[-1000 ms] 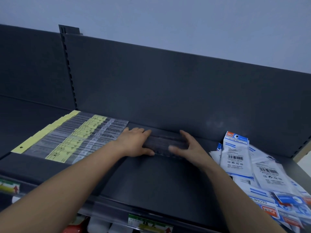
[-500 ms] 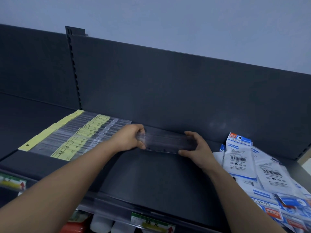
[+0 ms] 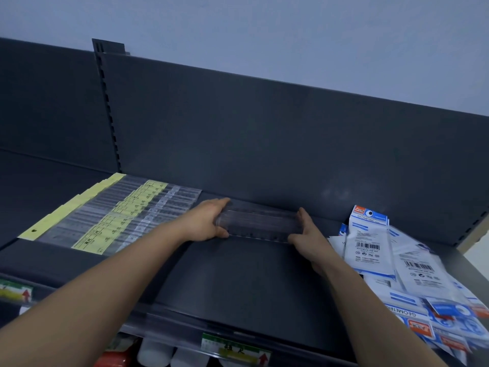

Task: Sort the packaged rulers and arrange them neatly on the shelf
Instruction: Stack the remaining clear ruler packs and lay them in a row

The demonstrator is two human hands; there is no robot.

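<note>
Squaring step in hand: left hand (image 3: 205,223) and right hand (image 3: 304,234) each grip an end of the clear ruler bundle (image 3: 260,223), far on the shelf (image 3: 238,287); next, set it flush beside the yellow-labelled row (image 3: 119,215)

1. A second ago the left hand (image 3: 205,223) lay flat over the rulers (image 3: 260,223). Now it grips their left end, with the fingers curled over the far edge and the thumb at the near edge.
2. The right hand (image 3: 308,238) has slid from the bundle's middle to its right end (fingers now upright there, thumb under the near edge).
3. The hands have drawn apart, so more of the rulers shows between them.
</note>
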